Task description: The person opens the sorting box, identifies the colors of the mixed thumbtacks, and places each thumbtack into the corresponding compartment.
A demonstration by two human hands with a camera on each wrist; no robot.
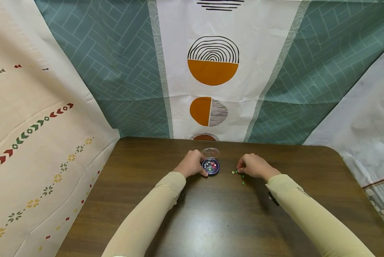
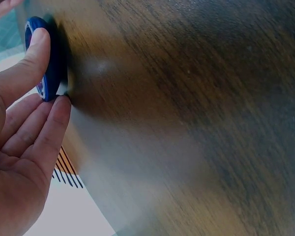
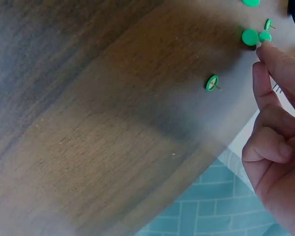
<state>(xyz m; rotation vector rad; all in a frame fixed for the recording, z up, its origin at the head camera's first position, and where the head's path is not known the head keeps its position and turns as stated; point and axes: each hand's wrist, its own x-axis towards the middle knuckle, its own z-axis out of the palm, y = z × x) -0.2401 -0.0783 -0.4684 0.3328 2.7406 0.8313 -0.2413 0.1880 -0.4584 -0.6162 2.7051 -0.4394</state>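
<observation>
A round blue case (image 1: 215,174) with a raised clear lid (image 1: 211,152) stands on the table, holding small colourful pieces. My left hand (image 1: 193,165) grips its left side, thumb on the near rim and fingers behind; in the left wrist view the thumb lies across the blue case (image 2: 53,73). To the right of the case, my right hand (image 1: 255,166) reaches down among several loose green thumbtacks (image 1: 243,183). Its thumb and forefinger pinch one green thumbtack (image 3: 264,36) at their tips, while the other fingers curl in. Another thumbtack (image 3: 212,82) lies tipped, pin showing.
The brown wooden table (image 1: 192,221) spreads in front of and beside both hands. Behind its back edge hangs a patterned curtain (image 1: 127,71), with a cream printed cloth (image 1: 44,150) on the left and a pale cloth (image 1: 365,125) on the right.
</observation>
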